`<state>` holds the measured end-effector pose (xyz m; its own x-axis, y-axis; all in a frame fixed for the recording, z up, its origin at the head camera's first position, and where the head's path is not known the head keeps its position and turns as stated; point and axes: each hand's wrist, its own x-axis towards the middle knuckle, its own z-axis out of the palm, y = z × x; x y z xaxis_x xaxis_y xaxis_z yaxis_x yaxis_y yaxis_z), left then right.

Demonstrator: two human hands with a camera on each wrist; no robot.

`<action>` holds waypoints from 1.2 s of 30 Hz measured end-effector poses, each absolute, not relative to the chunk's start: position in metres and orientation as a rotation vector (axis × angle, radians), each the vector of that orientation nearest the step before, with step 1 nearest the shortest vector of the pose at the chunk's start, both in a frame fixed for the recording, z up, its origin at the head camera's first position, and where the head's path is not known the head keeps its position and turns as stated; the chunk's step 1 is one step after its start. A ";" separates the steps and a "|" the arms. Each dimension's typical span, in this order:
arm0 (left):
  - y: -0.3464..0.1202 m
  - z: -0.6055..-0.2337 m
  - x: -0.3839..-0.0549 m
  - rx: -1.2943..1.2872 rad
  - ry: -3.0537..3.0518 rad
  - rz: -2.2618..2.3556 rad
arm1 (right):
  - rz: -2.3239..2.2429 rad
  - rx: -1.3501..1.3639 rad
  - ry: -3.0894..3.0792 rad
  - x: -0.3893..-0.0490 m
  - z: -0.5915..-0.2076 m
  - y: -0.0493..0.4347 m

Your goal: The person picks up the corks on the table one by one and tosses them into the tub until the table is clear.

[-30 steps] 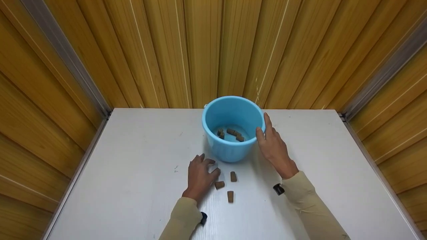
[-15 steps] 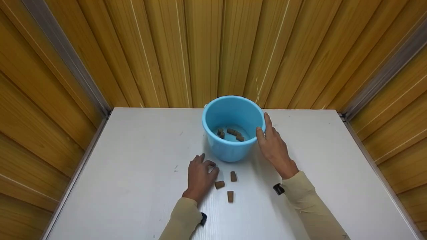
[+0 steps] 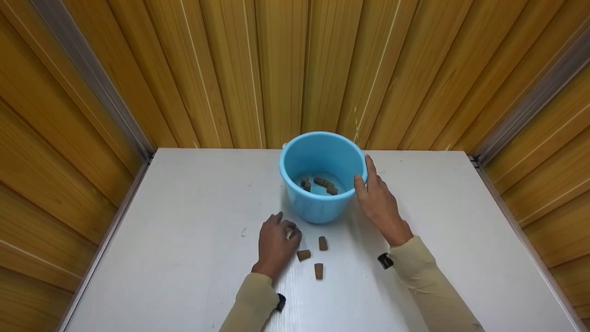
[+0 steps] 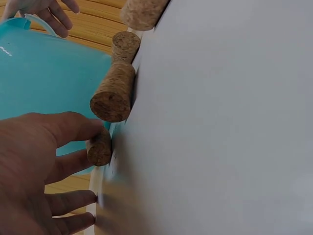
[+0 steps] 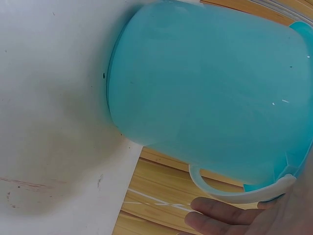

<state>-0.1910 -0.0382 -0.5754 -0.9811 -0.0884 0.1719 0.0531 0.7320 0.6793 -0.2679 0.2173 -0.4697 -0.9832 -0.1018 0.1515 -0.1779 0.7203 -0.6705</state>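
My left hand [image 3: 278, 244] rests low over the table just in front of the blue bucket [image 3: 318, 210]. Its thumb and index finger pinch a small tapered cork [image 4: 99, 149], plain in the left wrist view but mostly covered by the fingers from above. Three more corks lie to the right of that hand: one closest to it [image 3: 303, 255], one nearer the bucket [image 3: 323, 243], one toward the front [image 3: 319, 271]. My right hand [image 3: 379, 203] holds the bucket's right rim, thumb at the rim's edge and fingers along the outside. Inside, several corks [image 3: 322, 182] lie on the bottom.
The bucket stands on a white table [image 3: 198, 207] near its back edge. Wood-patterned panels [image 3: 281, 69] rise behind the table and on both sides. A pale bucket handle [image 5: 234, 196] hangs along the outside near the right hand.
The left thumb and index finger have drawn together on a cork, with the hand barely shifting. The right hand and bucket stay in place.
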 end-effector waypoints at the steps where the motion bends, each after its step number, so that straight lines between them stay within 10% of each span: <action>1: -0.038 -0.575 -0.191 0.021 -2.735 -1.081 | 1.114 0.231 -2.817 -0.268 -0.470 0.217; 36: -0.047 -0.566 -0.190 0.004 -2.689 -1.160 | 1.145 0.238 -2.808 -0.267 -0.470 0.217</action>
